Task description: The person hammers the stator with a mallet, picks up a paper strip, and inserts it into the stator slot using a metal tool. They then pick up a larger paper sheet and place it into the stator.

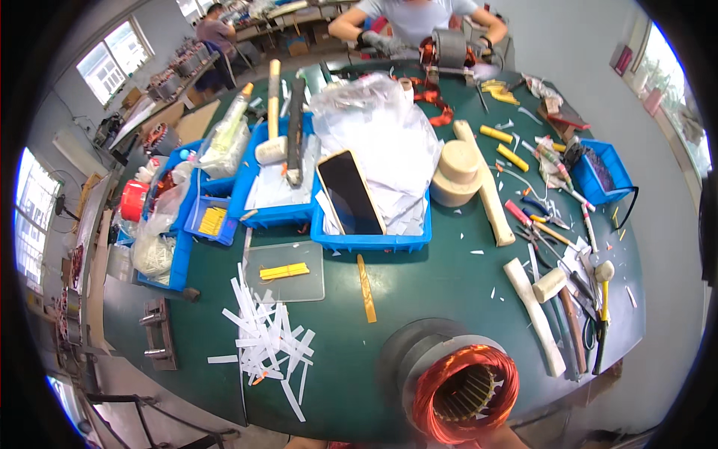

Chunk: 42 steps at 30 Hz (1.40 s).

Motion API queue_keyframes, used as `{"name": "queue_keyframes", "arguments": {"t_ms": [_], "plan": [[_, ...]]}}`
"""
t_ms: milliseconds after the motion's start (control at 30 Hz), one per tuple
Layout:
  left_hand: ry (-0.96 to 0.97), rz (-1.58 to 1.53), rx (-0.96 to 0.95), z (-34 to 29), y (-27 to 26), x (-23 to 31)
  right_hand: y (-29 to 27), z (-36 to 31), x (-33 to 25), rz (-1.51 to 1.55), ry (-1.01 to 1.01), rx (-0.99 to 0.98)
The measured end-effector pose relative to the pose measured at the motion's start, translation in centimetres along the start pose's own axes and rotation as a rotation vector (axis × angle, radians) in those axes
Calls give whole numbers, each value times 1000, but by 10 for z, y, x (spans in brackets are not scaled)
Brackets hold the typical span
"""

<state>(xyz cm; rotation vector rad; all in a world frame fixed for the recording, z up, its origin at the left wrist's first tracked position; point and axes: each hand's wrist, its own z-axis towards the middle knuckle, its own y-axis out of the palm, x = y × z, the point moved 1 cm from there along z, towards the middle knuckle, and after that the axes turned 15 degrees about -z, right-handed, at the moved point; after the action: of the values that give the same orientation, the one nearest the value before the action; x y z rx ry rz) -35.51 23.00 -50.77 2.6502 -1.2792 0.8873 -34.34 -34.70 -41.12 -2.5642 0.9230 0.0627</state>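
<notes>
A motor stator (pixel 410 382) with a grey ring body and a thick bundle of copper windings (pixel 432 419) stands at the near edge of the green table, its slotted bore tilted toward me. Just below its right side, skin of what looks like my right hand (pixel 511 438) shows, the fingers hidden. Farther left, a strip of skin (pixel 307 443) appears at the lower edge; I cannot make out my left hand's fingers. Left of the stator lies a loose heap of white paper strips (pixel 273 333). A flat yellowish wooden stick (pixel 366 288) points toward the stator.
A phone (pixel 350 193) leans in a blue bin (pixel 374 243) of white sheets. Mallets (pixel 550 284), pliers (pixel 550 217) and sticks crowd the right side. Yellow strips (pixel 284 271) rest on a clear plate. A metal bracket (pixel 158 335) sits left. Across the table a person (pixel 419 22) handles another stator (pixel 450 51).
</notes>
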Motion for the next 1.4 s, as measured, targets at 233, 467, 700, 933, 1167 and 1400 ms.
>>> {"name": "queue_keyframes", "arguments": {"t_ms": [233, 467, 700, 933, 1167, 1400], "plan": [[36, -77, 248, 21, -23, 10, -46, 34, 61, -53, 114, 77], [31, -178, 437, -9, -13, 19, -96, 8, 82, -65, 171, 117], [255, 68, 244, -216, -96, 214, -170, -114, 64, 94, 6, 430], [1605, 514, 324, -437, -121, 429, -285, -327, 22, 380, -308, 1134], [1262, 909, 1085, -482, -57, 476, -312, -384, 24, 70, -202, 1307], [1368, 898, 1243, -475, -47, 464, -335, -416, 49, 298, 169, 1511]]}}
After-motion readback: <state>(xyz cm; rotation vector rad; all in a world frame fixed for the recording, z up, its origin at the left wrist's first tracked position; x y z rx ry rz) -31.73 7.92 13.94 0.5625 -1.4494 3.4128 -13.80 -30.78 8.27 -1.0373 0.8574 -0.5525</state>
